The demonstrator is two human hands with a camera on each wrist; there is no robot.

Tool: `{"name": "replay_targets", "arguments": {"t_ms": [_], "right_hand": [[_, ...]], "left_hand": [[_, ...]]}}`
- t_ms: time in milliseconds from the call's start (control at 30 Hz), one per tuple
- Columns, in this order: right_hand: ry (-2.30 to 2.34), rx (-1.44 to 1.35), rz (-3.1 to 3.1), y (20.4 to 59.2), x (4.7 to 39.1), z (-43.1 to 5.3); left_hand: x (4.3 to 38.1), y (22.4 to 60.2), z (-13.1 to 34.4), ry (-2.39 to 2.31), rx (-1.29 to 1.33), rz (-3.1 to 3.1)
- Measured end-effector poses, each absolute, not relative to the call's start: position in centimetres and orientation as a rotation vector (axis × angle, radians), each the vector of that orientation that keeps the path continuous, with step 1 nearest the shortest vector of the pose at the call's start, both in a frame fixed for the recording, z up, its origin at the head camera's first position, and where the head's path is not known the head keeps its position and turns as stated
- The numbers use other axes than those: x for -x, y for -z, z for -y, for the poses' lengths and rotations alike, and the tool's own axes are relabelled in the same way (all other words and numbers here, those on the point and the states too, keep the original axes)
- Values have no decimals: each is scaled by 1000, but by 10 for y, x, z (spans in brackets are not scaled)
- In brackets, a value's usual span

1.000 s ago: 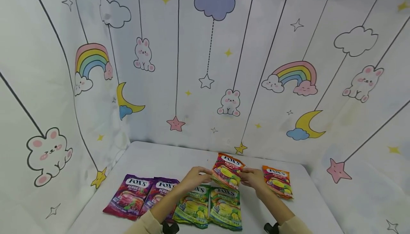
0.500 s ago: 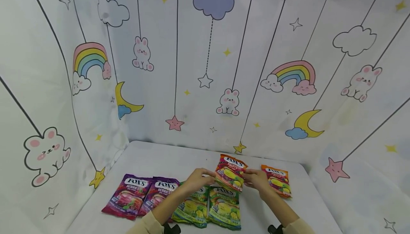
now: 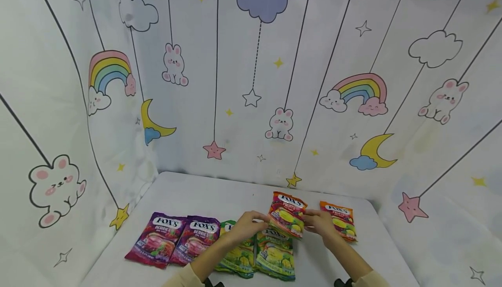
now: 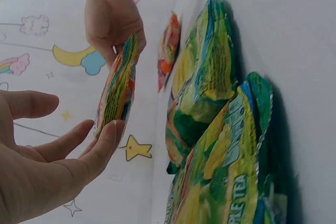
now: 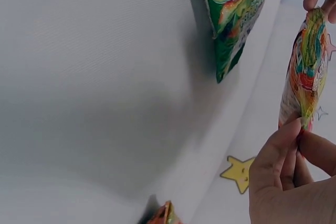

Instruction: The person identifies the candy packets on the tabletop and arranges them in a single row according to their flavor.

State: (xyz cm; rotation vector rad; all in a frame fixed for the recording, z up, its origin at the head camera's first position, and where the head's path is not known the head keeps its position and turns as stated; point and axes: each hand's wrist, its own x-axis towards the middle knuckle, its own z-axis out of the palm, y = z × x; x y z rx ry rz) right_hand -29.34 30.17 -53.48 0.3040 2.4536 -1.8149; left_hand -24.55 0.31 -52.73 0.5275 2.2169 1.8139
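Observation:
An orange Fox's Fruits candy bag (image 3: 288, 215) is held up off the table, tilted, its printed front facing me. My left hand (image 3: 248, 227) pinches its left edge between thumb and fingers, while my right hand (image 3: 319, 223) pinches the opposite edge. Seen from the left wrist, the candy bag (image 4: 118, 90) appears edge-on between both hands. Below it lie two green candy bags, the right one (image 3: 275, 258) overlapped at its top by the held bag and the left one (image 3: 239, 252) partly behind my left forearm. Another orange Fruits bag (image 3: 342, 219) lies just beyond my right hand.
Two purple Fox's Berries bags (image 3: 158, 239) lie side by side on the left of the white table (image 3: 204, 186). A white backdrop (image 3: 188, 117) printed with rabbits, rainbows and stars rises behind and along both sides.
Both hands have moved slightly right and toward me, carrying the orange candy bag with them. The bags on the table have stayed where they were.

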Motion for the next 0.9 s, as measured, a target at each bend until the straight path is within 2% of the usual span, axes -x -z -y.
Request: {"name": "replay_targets", "arguments": {"t_ms": [333, 567, 900], "right_hand": [[1765, -299, -2495, 543, 290, -315], [1730, -333, -2519, 549, 285, -328], [1755, -374, -2484, 549, 279, -342]], "left_hand": [[237, 535, -15, -1835, -467, -2149], [234, 540, -29, -1810, -516, -2174], [230, 547, -43, -1823, -419, -2125]]}}
